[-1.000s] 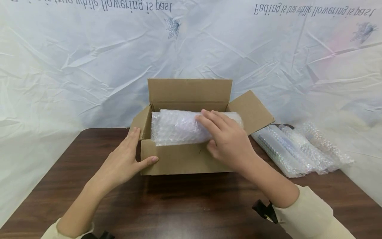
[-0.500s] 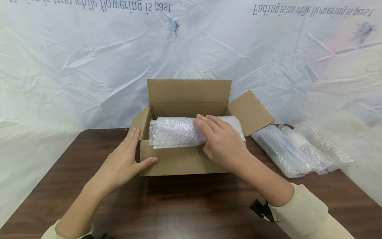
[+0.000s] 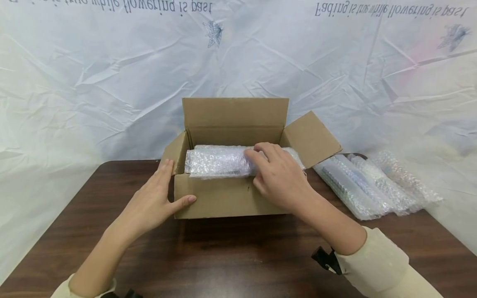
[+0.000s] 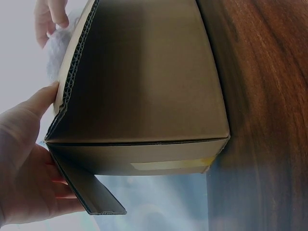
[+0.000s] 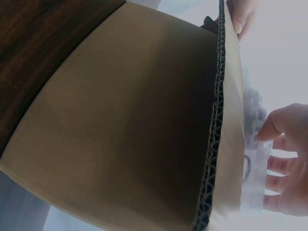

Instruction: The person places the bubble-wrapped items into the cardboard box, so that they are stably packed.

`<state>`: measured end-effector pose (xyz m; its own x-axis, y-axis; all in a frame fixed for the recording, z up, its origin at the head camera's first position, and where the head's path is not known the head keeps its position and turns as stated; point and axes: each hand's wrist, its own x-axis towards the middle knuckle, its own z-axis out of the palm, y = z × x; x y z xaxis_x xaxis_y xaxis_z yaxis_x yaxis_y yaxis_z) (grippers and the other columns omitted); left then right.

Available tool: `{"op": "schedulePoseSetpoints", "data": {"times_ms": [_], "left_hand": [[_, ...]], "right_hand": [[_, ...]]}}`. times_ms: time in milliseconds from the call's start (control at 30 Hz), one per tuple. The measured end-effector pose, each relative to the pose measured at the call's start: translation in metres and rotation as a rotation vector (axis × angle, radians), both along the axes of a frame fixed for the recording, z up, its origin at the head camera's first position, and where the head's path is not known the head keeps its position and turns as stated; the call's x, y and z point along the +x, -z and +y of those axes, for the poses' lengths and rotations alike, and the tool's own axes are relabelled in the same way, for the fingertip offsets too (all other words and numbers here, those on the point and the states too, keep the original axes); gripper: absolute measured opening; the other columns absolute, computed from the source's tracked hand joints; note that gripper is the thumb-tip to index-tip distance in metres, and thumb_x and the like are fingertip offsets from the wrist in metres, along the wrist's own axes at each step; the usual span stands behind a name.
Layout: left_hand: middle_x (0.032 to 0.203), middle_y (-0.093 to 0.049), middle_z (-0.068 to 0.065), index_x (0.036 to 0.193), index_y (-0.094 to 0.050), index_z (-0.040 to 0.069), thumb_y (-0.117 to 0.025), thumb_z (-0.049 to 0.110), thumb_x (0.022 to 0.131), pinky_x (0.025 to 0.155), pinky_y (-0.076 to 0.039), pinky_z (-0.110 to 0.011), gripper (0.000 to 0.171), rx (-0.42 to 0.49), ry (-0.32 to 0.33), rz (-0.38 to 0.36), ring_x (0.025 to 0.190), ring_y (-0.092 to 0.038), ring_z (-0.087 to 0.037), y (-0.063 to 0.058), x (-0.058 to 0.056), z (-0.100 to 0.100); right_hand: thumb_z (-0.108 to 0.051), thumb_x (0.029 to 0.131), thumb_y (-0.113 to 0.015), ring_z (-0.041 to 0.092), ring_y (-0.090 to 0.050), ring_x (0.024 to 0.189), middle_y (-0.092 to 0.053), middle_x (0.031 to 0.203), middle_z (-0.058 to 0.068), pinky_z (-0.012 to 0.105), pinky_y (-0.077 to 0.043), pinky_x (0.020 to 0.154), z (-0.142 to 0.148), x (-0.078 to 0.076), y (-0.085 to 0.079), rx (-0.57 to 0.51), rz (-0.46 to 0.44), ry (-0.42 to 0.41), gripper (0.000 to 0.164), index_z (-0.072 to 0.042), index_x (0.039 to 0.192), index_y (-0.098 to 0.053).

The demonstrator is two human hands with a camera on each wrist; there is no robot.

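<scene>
An open cardboard box (image 3: 223,198) stands on the table, its flaps folded outward. Bubble wrap (image 3: 214,161), clear and bundled, lies across its opening, the near edge at the front flap. My left hand (image 3: 154,203) rests at the box's left front corner, fingers extended along the left flap and thumb on the front flap. In the left wrist view the left hand (image 4: 29,159) straddles that corner. My right hand (image 3: 281,176) presses bent fingertips onto the bubble wrap's right part. The right wrist view has the right hand (image 5: 291,159) with its fingers spread over the wrap.
More bubble wrap (image 3: 372,186) lies in several pieces on the right of the brown wooden table (image 3: 231,256). Behind the box hangs a white printed sheet (image 3: 149,82). The box's right flap (image 3: 313,138) leans out toward those pieces.
The bubble wrap has gone down and its near edge has drawn back behind the front flap. My right hand has moved slightly left, its fingers now more bent. The left hand stays put.
</scene>
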<state>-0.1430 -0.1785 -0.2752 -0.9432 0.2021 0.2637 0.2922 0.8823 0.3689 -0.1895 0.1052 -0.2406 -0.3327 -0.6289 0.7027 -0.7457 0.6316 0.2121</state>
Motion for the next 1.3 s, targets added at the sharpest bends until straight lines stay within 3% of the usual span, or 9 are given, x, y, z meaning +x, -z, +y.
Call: {"op": "schedulePoseSetpoints", "data": {"times_ms": [200,367,533,800,967,1167,1300], "left_hand": [[0.15,-0.007,-0.024,0.146,-0.005,-0.003,-0.048,0.071,0.079,0.105,-0.019,-0.055,0.109,0.002,0.001,-0.003,0.137,-0.012,-0.036,0.0,0.0,0.0],[0.15,-0.007,-0.023,0.146,-0.004,-0.003,-0.048,0.071,0.079,0.105,-0.019,-0.054,0.109,0.008,0.001,-0.009,0.137,-0.011,-0.036,0.0,0.0,0.0],[0.151,-0.007,-0.023,0.146,-0.004,-0.003,-0.048,0.071,0.079,0.106,-0.018,-0.054,0.109,0.01,0.0,-0.005,0.137,-0.011,-0.035,0.0,-0.001,0.0],[0.151,-0.007,-0.023,0.147,-0.004,-0.002,-0.048,0.071,0.079,0.106,-0.018,-0.054,0.109,0.012,-0.001,-0.007,0.138,-0.01,-0.034,0.0,-0.001,-0.001],[0.151,-0.006,-0.021,0.147,-0.003,-0.002,-0.047,0.071,0.079,0.106,-0.018,-0.054,0.109,0.012,-0.003,-0.018,0.138,-0.009,-0.034,0.0,-0.001,-0.001],[0.151,-0.005,-0.021,0.147,-0.003,-0.001,-0.047,0.072,0.079,0.106,-0.018,-0.054,0.109,0.014,-0.004,-0.02,0.138,-0.009,-0.034,0.0,-0.001,-0.002],[0.151,-0.005,-0.022,0.147,-0.003,-0.002,-0.047,0.071,0.079,0.106,-0.018,-0.054,0.109,0.014,-0.001,-0.018,0.138,-0.01,-0.034,0.0,-0.001,-0.002]], "right_hand": [[0.0,0.074,-0.056,0.031,-0.054,0.103,-0.061,0.108,0.013,0.042,-0.045,0.087,0.001,-0.001,0.001,0.021,-0.026,0.025,0.044,-0.002,0.118,-0.057],[-0.004,0.077,-0.059,0.032,-0.051,0.112,-0.056,0.124,0.014,0.045,-0.043,0.09,0.004,0.0,0.004,0.05,-0.081,0.071,0.046,-0.004,0.123,-0.056],[-0.005,0.076,-0.061,0.031,-0.049,0.115,-0.054,0.128,0.013,0.046,-0.041,0.093,0.012,0.001,0.002,0.021,-0.113,0.091,0.049,-0.005,0.125,-0.055],[-0.002,0.077,-0.061,0.033,-0.051,0.111,-0.057,0.122,0.014,0.046,-0.039,0.094,0.045,0.005,-0.004,-0.105,-0.108,0.082,0.047,-0.004,0.124,-0.054],[0.0,0.076,-0.058,0.037,-0.054,0.101,-0.062,0.112,0.017,0.048,-0.04,0.088,0.074,0.009,-0.01,-0.304,-0.023,0.093,0.041,0.001,0.117,-0.058],[-0.002,0.079,-0.057,0.043,-0.053,0.096,-0.061,0.108,0.023,0.053,-0.039,0.077,0.115,0.005,-0.011,-0.483,-0.035,0.256,0.037,0.002,0.115,-0.06],[-0.002,0.082,-0.057,0.047,-0.049,0.101,-0.058,0.115,0.024,0.057,-0.036,0.078,0.141,-0.007,-0.005,-0.482,-0.158,0.394,0.038,0.002,0.12,-0.056]]}}
